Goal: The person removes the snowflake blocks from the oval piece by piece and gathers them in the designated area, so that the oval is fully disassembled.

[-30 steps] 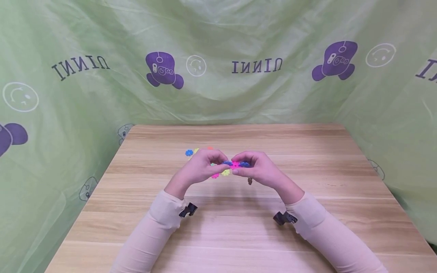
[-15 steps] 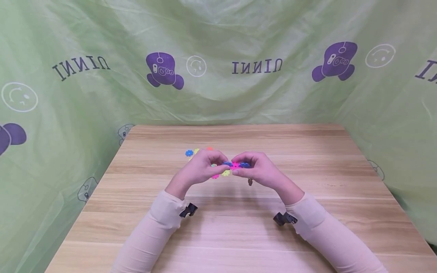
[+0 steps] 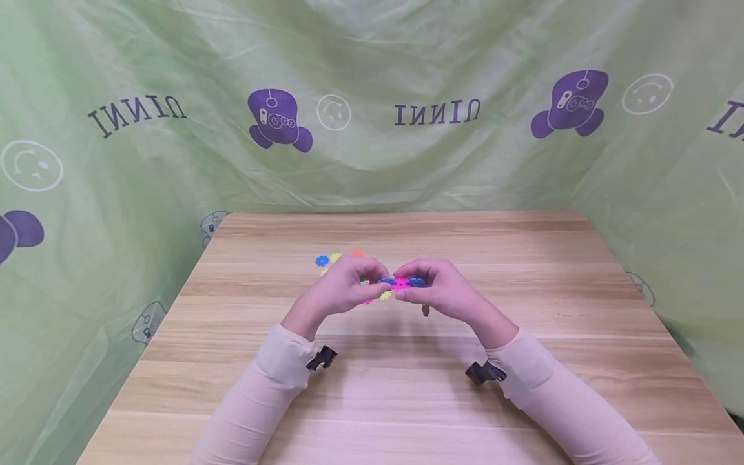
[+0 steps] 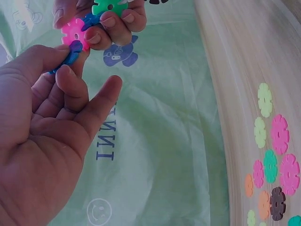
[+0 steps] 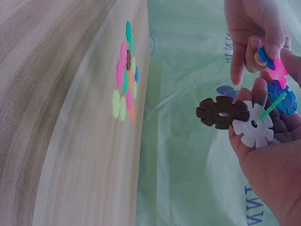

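Note:
Both hands meet above the table. My left hand (image 3: pixel 343 287) pinches a blue snowflake disc (image 4: pixel 71 59) between thumb and fingers, its edge against a pink snowflake disc (image 4: pixel 73 32). My right hand (image 3: pixel 442 290) holds a chain of snowflake discs. In the right wrist view the chain runs from a brown disc (image 5: pixel 214 114) through a white disc (image 5: pixel 251 131), a green disc seen edge-on (image 5: pixel 274 105) and a second blue disc (image 5: pixel 286 98) to the pink one. The brown end sticks out below the right hand. Fingers hide part of the joined pieces.
Several loose snowflake discs lie flat on the wooden table (image 3: pixel 523 374) beyond and under the left hand, among them a blue one (image 3: pixel 322 260) and an orange one (image 3: pixel 357 254). Green printed cloth (image 3: pixel 372 174) hangs around the table's back and sides.
Both hands keep their grip and sink very slightly with the joined discs. The loose discs on the table stay where they were.

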{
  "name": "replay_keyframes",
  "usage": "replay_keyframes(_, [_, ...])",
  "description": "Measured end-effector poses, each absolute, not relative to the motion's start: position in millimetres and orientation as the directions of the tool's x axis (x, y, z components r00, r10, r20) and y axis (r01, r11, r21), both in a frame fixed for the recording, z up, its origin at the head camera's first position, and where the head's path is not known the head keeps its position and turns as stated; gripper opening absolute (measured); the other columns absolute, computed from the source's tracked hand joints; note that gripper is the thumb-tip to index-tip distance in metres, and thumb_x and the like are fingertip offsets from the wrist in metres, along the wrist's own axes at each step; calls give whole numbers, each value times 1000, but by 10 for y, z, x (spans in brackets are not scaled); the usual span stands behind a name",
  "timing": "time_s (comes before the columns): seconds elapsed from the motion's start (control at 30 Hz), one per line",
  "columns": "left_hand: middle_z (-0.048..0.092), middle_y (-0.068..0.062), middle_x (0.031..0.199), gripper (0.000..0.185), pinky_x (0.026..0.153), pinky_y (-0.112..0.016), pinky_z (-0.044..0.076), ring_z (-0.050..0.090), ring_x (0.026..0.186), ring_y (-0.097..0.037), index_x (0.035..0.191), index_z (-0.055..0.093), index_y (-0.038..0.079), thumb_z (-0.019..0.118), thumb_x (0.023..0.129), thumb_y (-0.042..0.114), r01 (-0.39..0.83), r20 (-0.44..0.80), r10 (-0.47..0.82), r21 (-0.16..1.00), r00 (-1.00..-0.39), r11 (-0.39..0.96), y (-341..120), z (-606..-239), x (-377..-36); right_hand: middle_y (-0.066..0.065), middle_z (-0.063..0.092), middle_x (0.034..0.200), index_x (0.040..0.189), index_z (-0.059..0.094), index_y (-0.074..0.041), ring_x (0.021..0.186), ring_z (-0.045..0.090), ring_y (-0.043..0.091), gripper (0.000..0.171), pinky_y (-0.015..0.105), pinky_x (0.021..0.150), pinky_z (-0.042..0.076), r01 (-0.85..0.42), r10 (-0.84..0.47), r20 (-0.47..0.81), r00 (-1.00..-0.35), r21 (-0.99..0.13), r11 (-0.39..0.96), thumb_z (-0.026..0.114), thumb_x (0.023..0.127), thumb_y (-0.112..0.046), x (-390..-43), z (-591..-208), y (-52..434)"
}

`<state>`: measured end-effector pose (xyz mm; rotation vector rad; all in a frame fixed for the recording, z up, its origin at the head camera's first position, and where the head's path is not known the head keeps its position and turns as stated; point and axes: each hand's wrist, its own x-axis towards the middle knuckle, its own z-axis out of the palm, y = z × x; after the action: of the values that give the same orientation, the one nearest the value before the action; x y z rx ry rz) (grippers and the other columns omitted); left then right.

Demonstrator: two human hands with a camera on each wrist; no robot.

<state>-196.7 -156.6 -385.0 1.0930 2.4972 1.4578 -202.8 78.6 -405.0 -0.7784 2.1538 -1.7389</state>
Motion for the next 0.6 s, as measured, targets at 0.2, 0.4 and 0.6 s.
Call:
replay_keyframes(0.2, [65,4,76,6,61,-27,50,58,68,-13,89,69,6,72,90,11,566,302,605,766,-736,306,-1570,-3847,-1957,10,70,94,110,71,-12,66,56,21,32,40,46,50,-228,-562,113,-819,-964,138,82,82,-21,-2029,-4054,775])
replay_keyframes(0.4, [62,4,73,4,62,-28,50,57,67,-12,87,67,6,71,90,7,585,317,605,747,-731,316,-1581,-3852,-1960,10,70,96,110,71,-11,66,56,21,32,40,46,50,-228,-565,117,-817,-965,130,82,82,-21,-2033,-4058,768])
replay_keyframes(0.6, [61,5,72,5,63,-33,50,57,67,-12,87,67,7,70,89,4,585,320,594,743,-738,327,-1588,-3850,-1951,10,70,95,110,71,-11,66,56,20,32,42,46,50,-229,-560,117,-820,-964,135,82,82,-20,-2046,-4068,755])
